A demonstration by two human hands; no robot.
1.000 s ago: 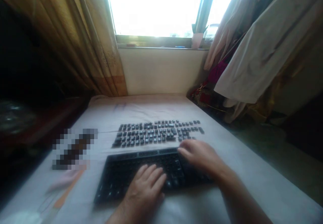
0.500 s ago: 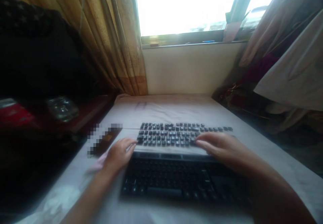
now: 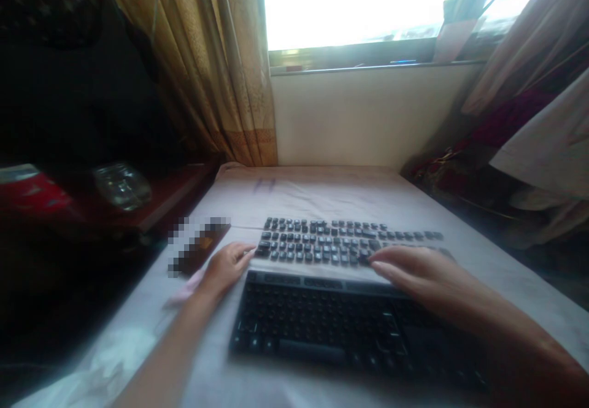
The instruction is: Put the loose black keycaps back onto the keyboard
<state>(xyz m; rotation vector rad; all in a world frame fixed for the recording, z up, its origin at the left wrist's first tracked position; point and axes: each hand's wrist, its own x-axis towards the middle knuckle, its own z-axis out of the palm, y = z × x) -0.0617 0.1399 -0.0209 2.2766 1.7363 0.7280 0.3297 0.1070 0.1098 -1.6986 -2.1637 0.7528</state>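
Loose black keycaps [image 3: 317, 247] lie in several rows on the cloth-covered surface. At the left end of the lower rows, my left hand [image 3: 227, 264] rests on the cloth, fingers extended and their tips close against the end keycap. My right hand [image 3: 409, 267] reaches in from the other side. Its thumb and index finger close around a dark keycap at the right end of the bottom row. Nearer to me lies a black keyboard [image 3: 317, 316], its right part shaded and partly covered by my right forearm.
A brown, partly pixelated item [image 3: 202, 248] and pinkish cloth [image 3: 184, 291] lie left of my left hand. White crumpled plastic [image 3: 101, 365] is at the near left. A glass jar [image 3: 123, 186] stands on a dark side table. Curtains [image 3: 243, 89] and hanging clothes [image 3: 547, 132] flank the window.
The view has shifted, so everything appears a little farther right and higher. Both hands stay at the two ends of the keycap rows, with little movement relative to them.
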